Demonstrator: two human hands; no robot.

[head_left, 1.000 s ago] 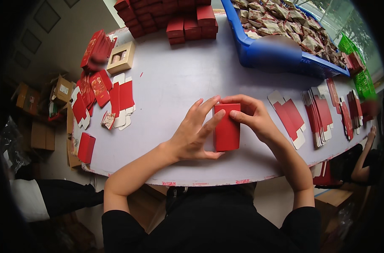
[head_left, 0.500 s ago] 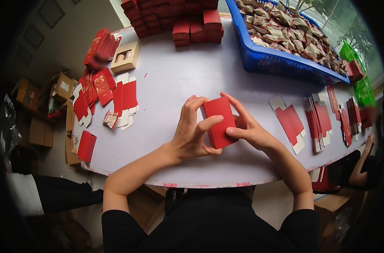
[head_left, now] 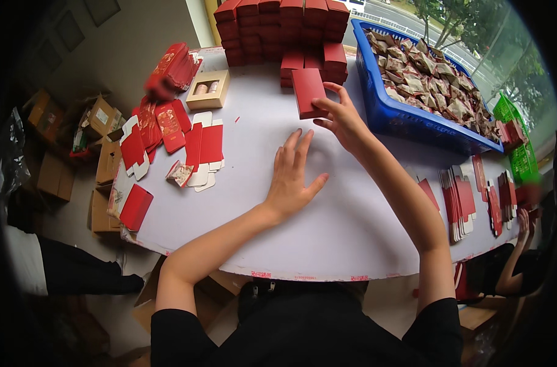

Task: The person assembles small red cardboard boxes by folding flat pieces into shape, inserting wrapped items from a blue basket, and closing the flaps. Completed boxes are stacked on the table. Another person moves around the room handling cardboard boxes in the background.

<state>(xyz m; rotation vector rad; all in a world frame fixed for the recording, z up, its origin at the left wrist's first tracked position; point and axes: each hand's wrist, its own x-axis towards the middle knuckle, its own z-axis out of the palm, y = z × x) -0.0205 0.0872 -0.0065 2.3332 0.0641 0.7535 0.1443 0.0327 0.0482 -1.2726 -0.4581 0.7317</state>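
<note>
While the left hand (head_left: 292, 180) is spread palm down, well to the near left of the crate (head_left: 425, 125), it grasps nothing; whether its fingers touch the tabletop (head_left: 303, 257) I cannot tell. Farther out, left of the crate's near end, the right hand (head_left: 335, 111) has its grip closed on a red box (head_left: 308, 92), pinching the near right corner with the thumb across the face. Most of the box juts beyond the grip, away from the person and toward the side opposite the crate, so the hold is at one end, off centre.

To manage such a hold well, I would judge, the pinch should be firm enough to stop the free end dipping, yet light enough not to dent the card, with the wrist steady and the faces square. The stack (head_left: 260, 30) rises just behind the box, left of the crate; a bump there could skew its edges. Whether box and stack touch is unclear.
</note>
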